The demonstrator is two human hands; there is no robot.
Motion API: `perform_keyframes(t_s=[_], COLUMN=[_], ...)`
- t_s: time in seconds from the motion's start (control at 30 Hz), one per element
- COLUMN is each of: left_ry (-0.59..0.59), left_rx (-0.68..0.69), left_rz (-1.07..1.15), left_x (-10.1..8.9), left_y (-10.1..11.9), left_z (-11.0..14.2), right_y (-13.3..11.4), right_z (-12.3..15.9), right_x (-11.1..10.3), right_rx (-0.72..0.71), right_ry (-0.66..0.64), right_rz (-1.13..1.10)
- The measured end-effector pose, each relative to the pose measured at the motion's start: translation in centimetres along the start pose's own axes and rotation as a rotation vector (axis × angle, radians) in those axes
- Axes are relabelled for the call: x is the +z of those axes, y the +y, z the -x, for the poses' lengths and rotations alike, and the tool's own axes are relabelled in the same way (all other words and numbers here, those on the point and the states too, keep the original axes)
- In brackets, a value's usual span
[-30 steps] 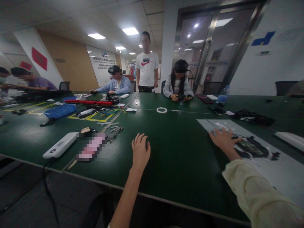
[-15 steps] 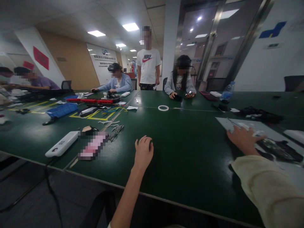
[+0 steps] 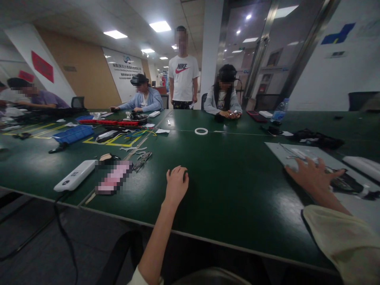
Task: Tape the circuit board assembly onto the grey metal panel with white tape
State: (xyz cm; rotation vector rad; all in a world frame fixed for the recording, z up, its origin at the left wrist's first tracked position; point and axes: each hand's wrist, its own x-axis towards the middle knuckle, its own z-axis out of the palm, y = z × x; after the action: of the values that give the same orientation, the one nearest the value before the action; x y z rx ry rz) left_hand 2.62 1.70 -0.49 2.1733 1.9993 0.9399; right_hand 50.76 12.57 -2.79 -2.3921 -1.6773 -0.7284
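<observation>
My left hand rests on the green table, its fingers curled and close together. A dark patch shows beside the thumb; what lies under the fingers, if anything, is hidden. At the right, my right hand is open with fingers spread, over the near left part of a grey board. Past its fingertips and thumb lie thin cables and a black item with small parts, partly covered by the hand. I cannot tell whether the hand touches the board.
A pink phone, a white power bank, pliers and a blue bin lie left. A white ring lies ahead. A bottle stands far right. One person stands opposite; others sit around.
My right hand has spread its fingers wider and shifted slightly over the board. My left hand keeps its curled pose. The seated person opposite has brought both hands together. The view has shifted slightly.
</observation>
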Motion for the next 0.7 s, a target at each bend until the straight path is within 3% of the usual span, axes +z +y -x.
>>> perform_keyframes(t_s=[0.2,0.43,0.7], left_ry=[-0.023,-0.027,-0.026], left_rx=[-0.020,-0.031,-0.029], left_rz=[-0.010,0.012,0.033], left_x=[0.0,-0.1,-0.1], left_y=[0.0,0.2,0.1], left_z=[0.1,0.0,0.1], right_y=[0.8,1.7,1.9], right_z=[-0.9,-1.3,-1.2], right_x=[0.8,0.6,0.5], right_rx=[0.046,-0.059,-0.054], right_ry=[-0.040,-0.039,-0.028], right_rz=[-0.042,-0.035,-0.096])
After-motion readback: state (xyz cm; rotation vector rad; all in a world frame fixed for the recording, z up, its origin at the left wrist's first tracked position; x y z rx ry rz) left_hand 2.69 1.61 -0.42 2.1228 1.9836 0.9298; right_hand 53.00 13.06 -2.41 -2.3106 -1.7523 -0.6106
